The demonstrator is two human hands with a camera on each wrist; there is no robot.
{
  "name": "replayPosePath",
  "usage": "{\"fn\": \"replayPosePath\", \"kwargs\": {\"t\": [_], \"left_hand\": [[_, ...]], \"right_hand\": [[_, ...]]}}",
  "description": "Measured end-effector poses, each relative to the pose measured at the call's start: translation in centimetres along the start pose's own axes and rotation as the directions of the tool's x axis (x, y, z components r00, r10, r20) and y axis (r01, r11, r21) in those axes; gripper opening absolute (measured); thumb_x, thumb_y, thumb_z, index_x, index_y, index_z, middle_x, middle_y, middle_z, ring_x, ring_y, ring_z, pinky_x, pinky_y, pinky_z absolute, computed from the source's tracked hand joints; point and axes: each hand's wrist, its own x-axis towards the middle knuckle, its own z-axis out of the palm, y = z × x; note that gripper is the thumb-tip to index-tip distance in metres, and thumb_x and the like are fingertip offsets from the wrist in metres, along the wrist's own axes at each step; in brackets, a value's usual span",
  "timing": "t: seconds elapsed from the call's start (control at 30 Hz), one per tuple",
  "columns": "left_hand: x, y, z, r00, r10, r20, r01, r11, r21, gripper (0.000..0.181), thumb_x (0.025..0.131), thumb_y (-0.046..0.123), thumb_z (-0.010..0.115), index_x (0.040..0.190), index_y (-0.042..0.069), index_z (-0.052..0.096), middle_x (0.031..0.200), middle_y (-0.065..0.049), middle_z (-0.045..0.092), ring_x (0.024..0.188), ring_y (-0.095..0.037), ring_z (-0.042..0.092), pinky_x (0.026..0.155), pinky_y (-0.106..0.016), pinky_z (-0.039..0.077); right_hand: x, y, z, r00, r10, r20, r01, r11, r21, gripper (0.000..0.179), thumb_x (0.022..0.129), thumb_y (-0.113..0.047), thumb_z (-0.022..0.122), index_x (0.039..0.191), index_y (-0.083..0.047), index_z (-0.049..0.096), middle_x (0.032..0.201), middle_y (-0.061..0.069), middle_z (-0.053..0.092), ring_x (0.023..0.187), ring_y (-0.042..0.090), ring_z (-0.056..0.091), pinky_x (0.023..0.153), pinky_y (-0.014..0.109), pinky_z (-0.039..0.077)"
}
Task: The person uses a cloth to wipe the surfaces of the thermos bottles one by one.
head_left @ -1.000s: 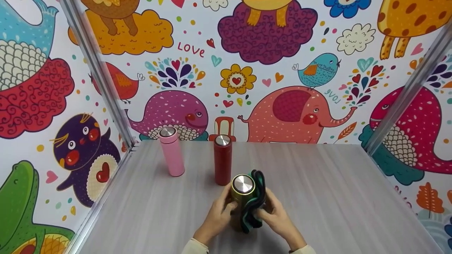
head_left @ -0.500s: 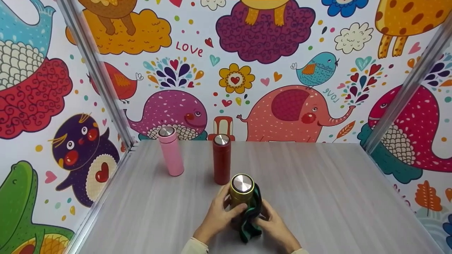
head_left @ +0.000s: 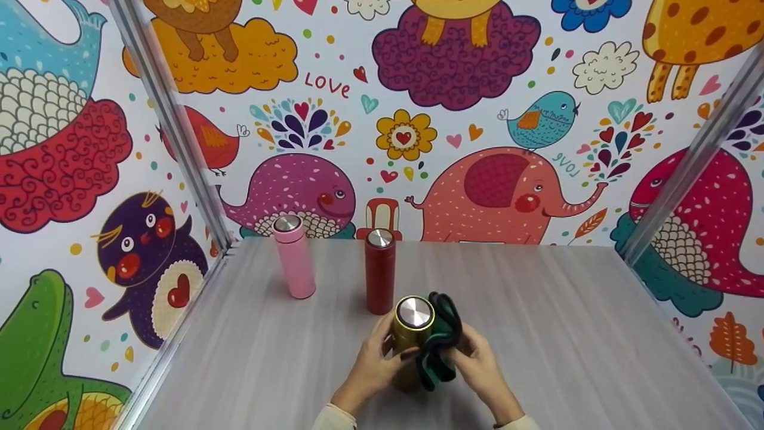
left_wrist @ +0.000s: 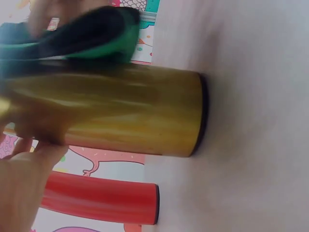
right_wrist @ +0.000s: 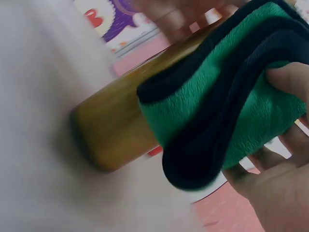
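Note:
A gold thermos flask (head_left: pixel 408 339) with a brushed steel lid stands near the table's front, in the middle of the head view. My left hand (head_left: pixel 371 363) grips its left side, thumb across the front. In my right hand (head_left: pixel 480 365) a folded green cloth (right_wrist: pixel 193 108) with black edging is pinched and lies against the flask's right side. The left wrist view shows the flask's lower body (left_wrist: pixel 145 111) and dark base close to the tabletop. Folds of cloth partly cover its side there.
Behind the flask a red thermos (head_left: pixel 380 275) stands upright, and a pink thermos (head_left: pixel 296 269) stands farther left. The grey table (head_left: pixel 537 298) is bordered by cartoon-printed walls with metal corner posts (head_left: pixel 173 131).
The cloth slid down the flask's right side, then came back up with my right hand. My left hand stays on the flask, its thumb shifting across the front. The other two thermoses stay put.

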Motion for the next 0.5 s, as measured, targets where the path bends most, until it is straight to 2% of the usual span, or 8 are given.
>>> {"fn": "replayPosePath", "kwargs": {"t": [0.1, 0.17, 0.2, 0.27, 0.37, 0.43, 0.5], "left_hand": [[0.0, 0.0, -0.1, 1.000, 0.020, 0.010, -0.020, 1.000, -0.009, 0.076, 0.091, 0.022, 0.076, 0.155, 0.009, 0.036, 0.148, -0.010, 0.043, 0.131, -0.028, 0.048, 0.105, -0.041, 0.043], [-0.1, 0.1, -0.1, 0.999, 0.030, 0.015, -0.030, 0.999, 0.015, 0.075, 0.092, 0.023, 0.075, 0.154, 0.009, 0.036, 0.148, -0.010, 0.044, 0.130, -0.026, 0.049, 0.103, -0.039, 0.045], [-0.1, 0.1, -0.1, 0.999, 0.038, 0.017, -0.039, 0.999, 0.019, 0.074, 0.092, 0.022, 0.075, 0.154, 0.009, 0.036, 0.148, -0.010, 0.044, 0.128, -0.025, 0.050, 0.103, -0.038, 0.046], [-0.1, 0.2, -0.1, 0.998, 0.058, 0.018, -0.059, 0.998, 0.030, 0.075, 0.092, 0.019, 0.075, 0.154, 0.011, 0.036, 0.147, -0.009, 0.044, 0.127, -0.024, 0.052, 0.101, -0.036, 0.047], [0.0, 0.1, 0.0, 0.995, 0.096, 0.021, -0.096, 0.995, -0.008, 0.075, 0.091, 0.013, 0.075, 0.155, 0.011, 0.035, 0.148, -0.010, 0.043, 0.126, -0.026, 0.052, 0.100, -0.035, 0.048], [0.0, 0.0, 0.0, 0.995, 0.100, 0.019, -0.099, 0.995, -0.033, 0.075, 0.092, 0.012, 0.075, 0.155, 0.012, 0.035, 0.147, -0.009, 0.044, 0.124, -0.026, 0.053, 0.100, -0.035, 0.049], [0.0, 0.0, 0.1, 0.995, 0.093, 0.020, -0.092, 0.995, -0.037, 0.074, 0.093, 0.015, 0.073, 0.156, 0.013, 0.034, 0.148, -0.009, 0.043, 0.124, -0.025, 0.052, 0.100, -0.034, 0.049]], "right_hand": [[1.1, -2.6, -0.1, 0.985, -0.172, 0.007, 0.172, 0.985, -0.023, 0.041, 0.088, 0.018, 0.061, 0.128, 0.009, 0.059, 0.118, 0.014, 0.067, 0.105, 0.020, 0.065, 0.087, 0.028, 0.054], [1.7, -4.2, -0.1, 0.961, -0.275, 0.038, 0.278, 0.956, -0.094, 0.045, 0.086, 0.021, 0.061, 0.129, 0.006, 0.061, 0.123, 0.017, 0.065, 0.108, 0.021, 0.063, 0.089, 0.026, 0.052], [2.0, -4.9, 0.0, 0.945, -0.322, 0.062, 0.327, 0.933, -0.151, 0.047, 0.085, 0.021, 0.062, 0.129, 0.004, 0.062, 0.125, 0.018, 0.065, 0.109, 0.022, 0.062, 0.090, 0.026, 0.051], [2.4, -6.0, 0.1, 0.914, -0.388, 0.119, 0.406, 0.865, -0.295, 0.052, 0.083, 0.020, 0.064, 0.129, -0.002, 0.065, 0.130, 0.016, 0.063, 0.110, 0.022, 0.059, 0.091, 0.026, 0.048], [2.7, -7.2, 0.4, 0.875, -0.442, 0.197, 0.478, 0.730, -0.489, 0.056, 0.080, 0.015, 0.069, 0.129, -0.012, 0.068, 0.133, 0.009, 0.063, 0.104, 0.020, 0.056, 0.086, 0.027, 0.046], [2.7, -7.7, 0.5, 0.856, -0.464, 0.227, 0.504, 0.656, -0.562, 0.058, 0.077, 0.013, 0.072, 0.127, -0.016, 0.070, 0.131, 0.005, 0.065, 0.098, 0.017, 0.055, 0.083, 0.029, 0.045], [2.5, -8.0, 0.7, 0.839, -0.491, 0.237, 0.523, 0.601, -0.605, 0.058, 0.075, 0.013, 0.074, 0.124, -0.017, 0.072, 0.129, 0.003, 0.066, 0.094, 0.016, 0.054, 0.080, 0.031, 0.043]]}}
